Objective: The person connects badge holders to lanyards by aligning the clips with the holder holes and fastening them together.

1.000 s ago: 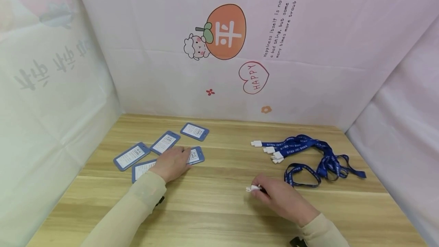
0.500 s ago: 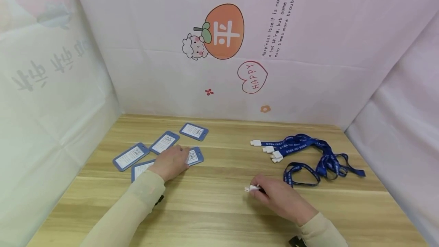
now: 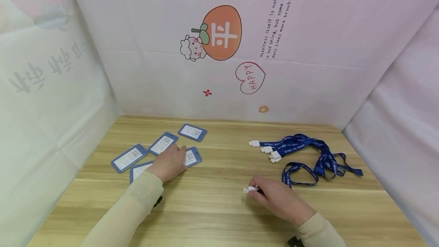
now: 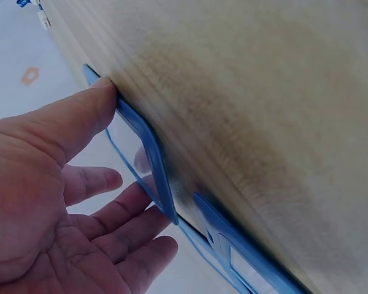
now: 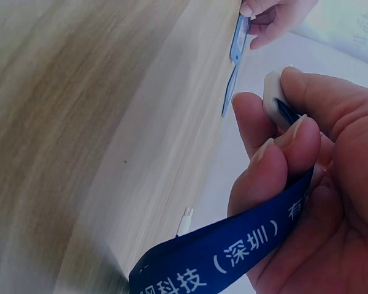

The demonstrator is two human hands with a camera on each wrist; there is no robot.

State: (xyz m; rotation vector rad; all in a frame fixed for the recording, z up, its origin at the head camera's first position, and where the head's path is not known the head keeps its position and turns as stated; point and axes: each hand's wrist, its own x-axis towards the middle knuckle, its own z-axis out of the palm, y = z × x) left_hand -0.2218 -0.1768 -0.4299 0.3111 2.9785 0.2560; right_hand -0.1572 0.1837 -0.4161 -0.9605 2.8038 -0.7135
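"What did the left hand (image 3: pixel 169 163) do?"
"Gripped 1 blue ID card holder (image 3: pixel 193 157), near 4 other card holders (image 3: pixel 163 143) on the table (image 3: pixel 205 209)."
"The right hand (image 3: pixel 277 199)?"
"Its fingers pinched the white clip (image 3: pixel 252 189) of a blue lanyard (image 5: pixel 233 248)."

The long, pale beige fabric left sleeve (image 3: pixel 125 209) matches the right sleeve (image 3: pixel 321 232); a small black fitting (image 3: pixel 157 201) shows beside the first, another black fitting (image 3: pixel 295 242) beside the second.

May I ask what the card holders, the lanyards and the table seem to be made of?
Card holders: probably smooth plastic, judging by thin, even blue rims.
Lanyards: likely matte fabric; the flat printed straps twist and loop.
Table: satin-looking wood or laminate, with visible grain; I cannot tell which.
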